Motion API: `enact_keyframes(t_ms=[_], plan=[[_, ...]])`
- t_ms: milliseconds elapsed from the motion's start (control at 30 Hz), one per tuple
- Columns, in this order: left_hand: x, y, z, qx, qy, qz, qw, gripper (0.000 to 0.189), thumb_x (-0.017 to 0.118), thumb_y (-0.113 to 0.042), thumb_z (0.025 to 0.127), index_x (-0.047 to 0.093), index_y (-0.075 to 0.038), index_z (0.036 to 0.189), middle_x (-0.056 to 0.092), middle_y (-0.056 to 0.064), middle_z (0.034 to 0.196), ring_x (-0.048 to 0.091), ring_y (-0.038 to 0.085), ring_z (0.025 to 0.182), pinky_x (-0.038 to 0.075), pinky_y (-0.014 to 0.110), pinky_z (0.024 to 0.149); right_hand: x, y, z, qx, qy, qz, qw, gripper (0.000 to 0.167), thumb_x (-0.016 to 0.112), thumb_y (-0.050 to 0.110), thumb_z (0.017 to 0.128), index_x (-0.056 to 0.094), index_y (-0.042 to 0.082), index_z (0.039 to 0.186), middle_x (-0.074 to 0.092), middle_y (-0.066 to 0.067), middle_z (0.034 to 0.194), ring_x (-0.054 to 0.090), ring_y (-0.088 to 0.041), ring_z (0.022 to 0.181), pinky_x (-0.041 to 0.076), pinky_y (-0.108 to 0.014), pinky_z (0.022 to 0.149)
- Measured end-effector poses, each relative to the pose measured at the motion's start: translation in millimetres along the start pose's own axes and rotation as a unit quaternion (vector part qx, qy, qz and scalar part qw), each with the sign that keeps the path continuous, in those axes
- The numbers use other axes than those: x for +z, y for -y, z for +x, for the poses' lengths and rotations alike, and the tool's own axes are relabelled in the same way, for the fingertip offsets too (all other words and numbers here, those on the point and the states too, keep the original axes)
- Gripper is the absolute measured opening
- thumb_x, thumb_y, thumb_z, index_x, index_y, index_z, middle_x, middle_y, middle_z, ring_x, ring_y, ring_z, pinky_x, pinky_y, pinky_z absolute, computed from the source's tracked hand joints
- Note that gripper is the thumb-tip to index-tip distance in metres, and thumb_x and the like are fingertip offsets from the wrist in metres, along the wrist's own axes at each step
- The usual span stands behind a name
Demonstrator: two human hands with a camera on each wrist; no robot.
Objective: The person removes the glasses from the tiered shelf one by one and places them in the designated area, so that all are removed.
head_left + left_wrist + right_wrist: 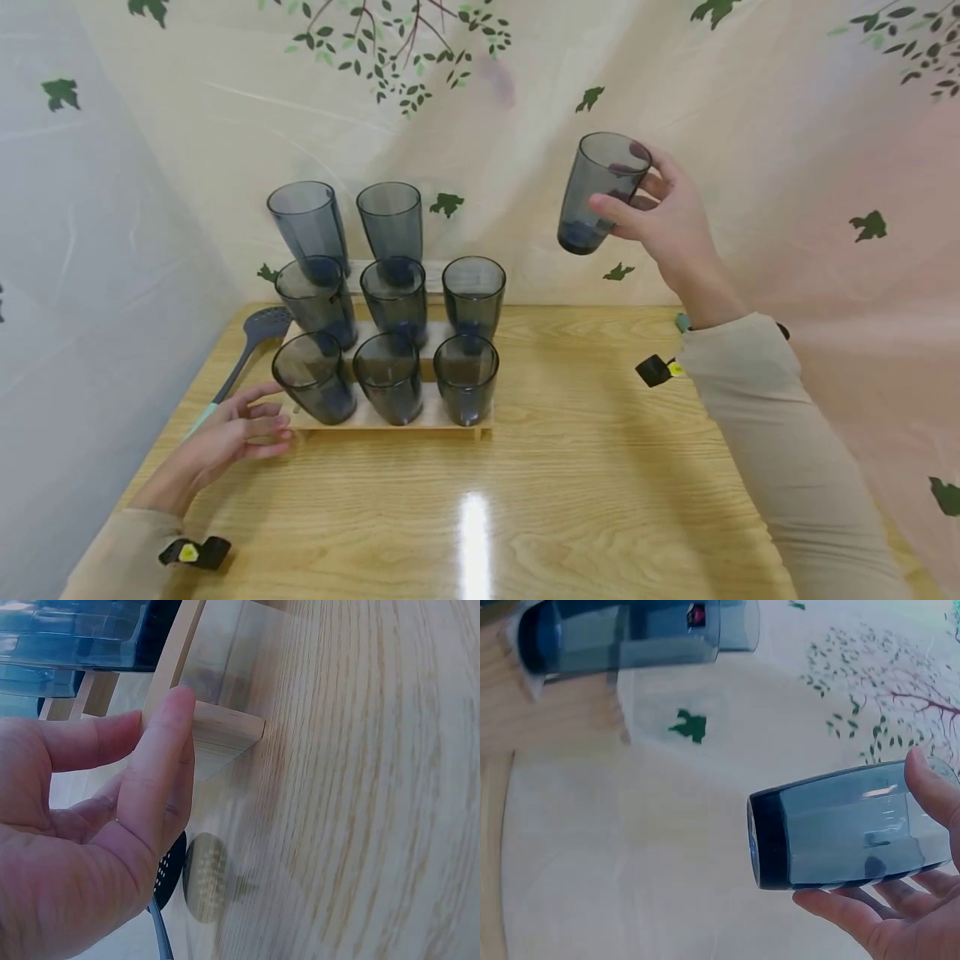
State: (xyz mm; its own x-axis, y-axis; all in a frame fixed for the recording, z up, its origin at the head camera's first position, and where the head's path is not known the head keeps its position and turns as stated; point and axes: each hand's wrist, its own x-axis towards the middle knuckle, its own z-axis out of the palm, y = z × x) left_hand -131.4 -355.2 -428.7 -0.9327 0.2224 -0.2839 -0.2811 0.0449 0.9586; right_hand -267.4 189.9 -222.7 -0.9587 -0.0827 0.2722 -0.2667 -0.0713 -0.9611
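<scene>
Up in the air at the right, my right hand [667, 221] grips a dark tinted drinking glass [592, 196], thumb on one side and fingers on the other. The glass tilts slightly, its rim upward. In the right wrist view its thick dark base [769, 840] faces away from the palm. A stepped wooden rack [483, 408] stands on the table, with several matching glasses [390, 387] on its three tiers. The top tier holds two glasses, at left and middle. My left hand [232, 437] pinches the rack's front left corner, seen closer in the left wrist view.
A slotted turner [262, 325] with a dark head and mint handle end lies left of the rack, partly behind the left hand. The wooden table [585, 467] meets a leaf-patterned curtain [517, 167] at the back. A small green item [682, 322] shows beside the right wrist.
</scene>
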Motion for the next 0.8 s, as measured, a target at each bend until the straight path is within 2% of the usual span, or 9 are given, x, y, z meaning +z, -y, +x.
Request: enact_keyframes(t_ms=[233,433,633,800], plan=[[2.8,1.5,1.0,0.003,-0.002,-0.002,1.0,0.058,0.06,-0.002,0.101,0.027,-0.006,0.148,0.053,0.008,0.109,0.068,0.025,0.093,0.061,0.045,0.087,-38.3,-19.7,-7.3,0.007,-0.031,-0.033,0.999,0.078,0.086,0.006,0.082,0.047,0.021,0.148,0.054,-0.008,0.135,0.061,-0.025,0.113,0.062,-0.026,0.073],[4.0,0.5,0.4,0.004,-0.004,-0.006,1.0,0.057,0.06,0.0,0.1,0.027,-0.006,0.146,0.054,0.008,0.108,0.068,0.025,0.092,0.061,0.045,0.086,-69.6,-42.7,-13.3,0.043,-0.063,-0.084,0.9935,0.085,0.086,0.013,0.082,0.041,0.023,0.153,0.052,-0.004,0.138,0.06,-0.015,0.109,0.061,-0.02,0.073],[2.9,0.0,-0.5,0.004,-0.003,-0.002,1.0,0.06,0.06,-0.001,0.1,0.024,-0.004,0.148,0.054,0.008,0.108,0.068,0.025,0.092,0.061,0.045,0.086,-100.3,-71.0,-19.4,0.057,-0.077,-0.212,0.9725,0.089,0.08,0.026,0.089,0.026,0.028,0.16,0.044,-0.009,0.147,0.056,-0.01,0.108,0.058,-0.015,0.076],[1.8,0.4,-0.4,0.002,-0.009,-0.003,0.9999,0.059,0.06,0.0,0.1,0.025,-0.004,0.148,0.053,0.009,0.109,0.068,0.024,0.092,0.062,0.043,0.085,-119.0,-98.6,-23.7,0.063,-0.094,-0.274,0.9549,0.092,0.078,0.037,0.089,0.021,0.028,0.161,0.043,-0.009,0.146,0.055,-0.01,0.107,0.057,-0.014,0.073]])
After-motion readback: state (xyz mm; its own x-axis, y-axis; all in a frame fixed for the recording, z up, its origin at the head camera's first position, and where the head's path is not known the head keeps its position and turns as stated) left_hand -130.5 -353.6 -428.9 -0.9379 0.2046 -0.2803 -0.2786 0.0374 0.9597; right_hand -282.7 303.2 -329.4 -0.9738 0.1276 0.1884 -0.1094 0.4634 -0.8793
